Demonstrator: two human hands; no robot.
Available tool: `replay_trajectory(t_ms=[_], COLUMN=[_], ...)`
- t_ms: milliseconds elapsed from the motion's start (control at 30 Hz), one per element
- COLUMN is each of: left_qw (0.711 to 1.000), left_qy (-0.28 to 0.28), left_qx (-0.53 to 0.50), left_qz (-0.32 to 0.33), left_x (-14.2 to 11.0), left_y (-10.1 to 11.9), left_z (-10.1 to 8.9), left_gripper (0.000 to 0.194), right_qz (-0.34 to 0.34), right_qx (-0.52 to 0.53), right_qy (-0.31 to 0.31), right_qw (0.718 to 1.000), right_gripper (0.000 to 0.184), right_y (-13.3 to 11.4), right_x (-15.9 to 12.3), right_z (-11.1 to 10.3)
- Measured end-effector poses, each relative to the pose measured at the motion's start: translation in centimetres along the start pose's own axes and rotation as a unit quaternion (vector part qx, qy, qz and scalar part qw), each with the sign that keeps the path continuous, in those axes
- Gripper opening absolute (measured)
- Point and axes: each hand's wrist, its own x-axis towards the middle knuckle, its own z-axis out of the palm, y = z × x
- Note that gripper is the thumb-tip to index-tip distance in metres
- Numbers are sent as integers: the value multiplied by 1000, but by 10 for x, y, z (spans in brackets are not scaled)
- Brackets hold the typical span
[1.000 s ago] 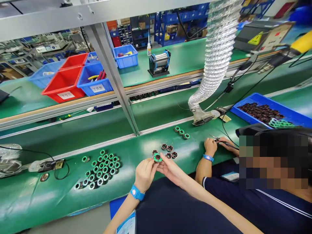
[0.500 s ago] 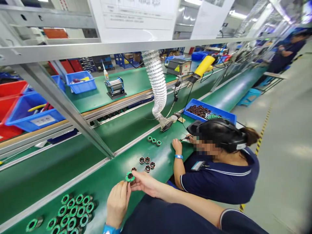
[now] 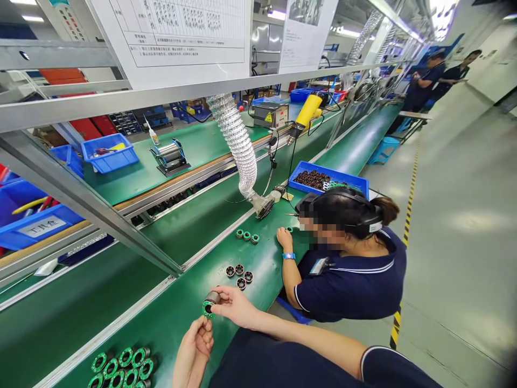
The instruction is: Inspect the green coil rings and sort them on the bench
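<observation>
**At the bench's near edge, the part sits in my right grip**

Nearest me, my left hand (image 3: 196,345) hangs loosely curled, holding nothing. Just beyond, my right hand (image 3: 230,304) pinches the green-ringed stator (image 3: 209,303), tilted on its side. Farther off lie four dark cores (image 3: 238,272).

The ring part (image 3: 209,303) in the right hand (image 3: 232,306) is green with a grey metal body. The belt (image 3: 169,318) is dark green. The group of rings (image 3: 121,366) is green and silver. The tray (image 3: 329,179) is blue. The co-worker's shirt (image 3: 355,280) is navy with white lines.
</observation>
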Motion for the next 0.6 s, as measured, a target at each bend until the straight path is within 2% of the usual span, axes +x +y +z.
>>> replay_trajectory(t_ms=[100, 233, 300, 367, 533, 567, 600], left_qw=[1000, 982, 961, 941, 927, 911, 882], left_qy=[-7, -54, -27, 18, 53, 67, 80], left_qx=[5, 119, 179, 221, 255, 277, 314], left_qz=[12, 134, 208, 257, 269, 298, 342], left_x=[-1, -8, -11, -10, 1, 1, 0], left_y=[-5, -13, -16, -19, -22, -23, -25], left_z=[-6, -8, -3, 3, 6, 4, 1], left_gripper=[32, 39, 42, 44, 44, 40, 36], right_qz=[0, 47, 71, 80, 104, 116, 126], right_qx=[3, 27, 45, 53, 85, 102, 118], right_qy=[2, -6, -2, 9, 35, 33, 30], right_qw=[1000, 999, 996, 995, 990, 987, 985], right_gripper=[63, 61, 62, 61, 54, 52, 49], right_y=[-1, -6, -7, -6, -4, -3, -3], right_x=[-3, -11, -16, -20, -22, -22, -22], right_z=[-2, -1, 2, 4, 6, 7, 7])
